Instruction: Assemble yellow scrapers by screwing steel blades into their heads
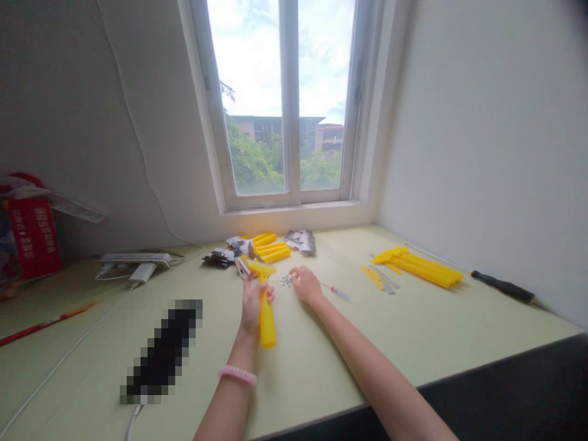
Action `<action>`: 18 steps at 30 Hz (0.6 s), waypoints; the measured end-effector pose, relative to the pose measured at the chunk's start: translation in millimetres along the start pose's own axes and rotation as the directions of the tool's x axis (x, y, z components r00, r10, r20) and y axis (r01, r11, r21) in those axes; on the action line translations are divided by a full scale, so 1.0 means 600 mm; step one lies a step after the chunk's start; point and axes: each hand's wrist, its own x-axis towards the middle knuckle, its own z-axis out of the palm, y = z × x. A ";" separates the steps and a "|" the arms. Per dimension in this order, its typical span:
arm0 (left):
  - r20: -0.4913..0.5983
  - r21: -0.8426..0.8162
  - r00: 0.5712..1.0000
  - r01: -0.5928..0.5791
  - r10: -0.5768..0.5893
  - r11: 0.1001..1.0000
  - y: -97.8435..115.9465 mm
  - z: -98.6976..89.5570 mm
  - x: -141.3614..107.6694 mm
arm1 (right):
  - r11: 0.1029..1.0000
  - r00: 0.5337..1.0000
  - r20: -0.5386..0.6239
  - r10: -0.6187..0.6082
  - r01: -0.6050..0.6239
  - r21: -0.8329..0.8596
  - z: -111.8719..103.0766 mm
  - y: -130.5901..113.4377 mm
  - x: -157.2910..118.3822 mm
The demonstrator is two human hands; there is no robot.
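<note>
My left hand [250,306] is wrapped round a yellow plastic scraper [267,318], its wide head pointing away from me and its handle toward me. Just to the right, my right hand [305,284] rests low over the table with its fingertips drawn together at a small heap of screws [285,280]. What those fingertips pinch, if anything, is too small to make out. Beside that hand lies a small screwdriver [327,285], and a metal blade [342,294] is at its near end.
Behind the hands are yellow scrapers [273,250] and dark packets [219,257]. At right lie yellow handles [427,269], loose blades [386,280] and a long black-handled screwdriver [503,286]. Leftward are a power strip [135,260], a pixelated dark object [163,352] with a cable, and a red pencil-like stick [50,323].
</note>
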 end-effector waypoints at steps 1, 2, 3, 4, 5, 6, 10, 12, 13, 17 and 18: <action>0.011 -0.022 1.000 0.017 -0.017 1.000 0.000 -0.002 0.002 | 1.000 1.000 0.010 0.001 -0.001 -0.009 0.001 -0.001 0.003; 0.019 -0.041 0.999 0.032 -0.031 0.999 0.000 -0.005 0.003 | 1.000 1.000 0.018 0.001 -0.001 -0.015 0.002 -0.003 0.005; 0.027 -0.055 0.999 0.042 -0.041 0.998 0.001 -0.006 0.003 | 1.000 1.000 0.026 -0.005 0.005 -0.017 0.002 -0.003 0.007; 0.033 -0.063 0.998 0.049 -0.047 0.997 0.001 -0.007 0.004 | 1.000 0.999 0.037 -0.021 0.021 -0.017 0.002 -0.004 0.009; 0.040 -0.064 0.998 0.054 -0.051 0.997 0.002 -0.008 0.003 | 0.999 0.998 0.053 -0.046 0.047 -0.017 0.001 -0.005 0.011; 0.047 -0.061 0.997 0.059 -0.057 0.996 0.003 -0.008 0.003 | 0.997 0.994 0.072 -0.078 0.080 -0.019 0.000 -0.006 0.013; 0.090 -0.069 0.991 0.110 -0.104 0.992 0.004 -0.007 0.001 | 0.976 0.969 0.174 -0.175 0.195 -0.101 -0.010 -0.014 0.021; 0.095 -0.085 0.987 0.134 -0.126 0.987 0.005 -0.007 0.001 | 0.963 0.963 0.205 -0.176 0.211 -0.165 -0.013 -0.019 0.026; 0.093 -0.091 0.987 0.142 -0.133 0.986 0.005 -0.007 0.001 | 0.959 0.962 0.210 -0.173 0.213 -0.189 -0.014 -0.022 0.027; 0.102 -0.106 0.983 0.165 -0.155 0.981 0.006 -0.003 -0.002 | 0.948 0.965 0.202 -0.166 0.213 -0.236 -0.013 -0.030 0.031; 0.103 -0.105 0.981 0.173 -0.163 0.979 0.006 -0.002 -0.003 | 0.946 0.966 0.201 -0.164 0.212 -0.246 -0.013 -0.032 0.032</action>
